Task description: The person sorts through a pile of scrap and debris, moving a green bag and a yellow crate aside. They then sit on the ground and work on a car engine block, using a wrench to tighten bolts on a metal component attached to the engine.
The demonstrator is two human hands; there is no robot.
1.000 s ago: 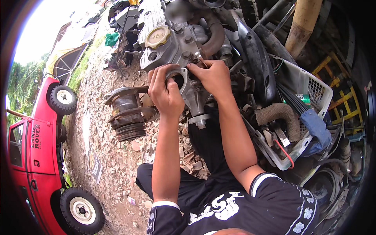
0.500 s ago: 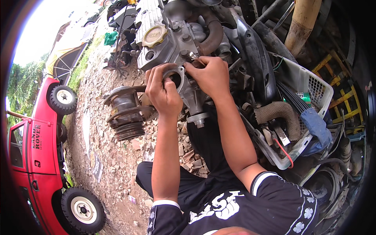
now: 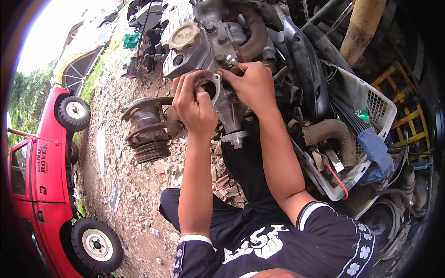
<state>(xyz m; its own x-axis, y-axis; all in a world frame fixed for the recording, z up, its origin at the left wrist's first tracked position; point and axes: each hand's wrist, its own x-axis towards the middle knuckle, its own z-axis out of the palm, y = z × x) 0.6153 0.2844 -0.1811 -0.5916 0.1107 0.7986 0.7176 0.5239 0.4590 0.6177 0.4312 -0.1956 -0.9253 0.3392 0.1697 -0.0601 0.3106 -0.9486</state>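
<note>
A grey metal housing (image 3: 229,116) with a round, dark opening juts from the front of an engine (image 3: 174,67). Wrapped round the left side of the opening's rim, my left hand (image 3: 197,102) is closed, its thumb at the edge of the hole. My right hand (image 3: 252,85) is pinched at the rim's right side, thumb against the flange. Whatever is between those fingers is hidden. Just above it stand a small metal fitting (image 3: 230,60) and a bolt head. On the engine's cover sits a yellowish filler cap (image 3: 184,37).
Left of my left hand sticks out a rusty pulley (image 3: 150,132). At the right are a pale plastic crate (image 3: 388,104) holding a ribbed hose (image 3: 340,134), a blue cloth (image 3: 373,148) and a bamboo pole (image 3: 364,28). A red car (image 3: 51,180) stands on the stony ground (image 3: 134,199).
The whole view has shifted slightly. Both hands keep their places on the housing's rim, and I see no part moved or let go.
</note>
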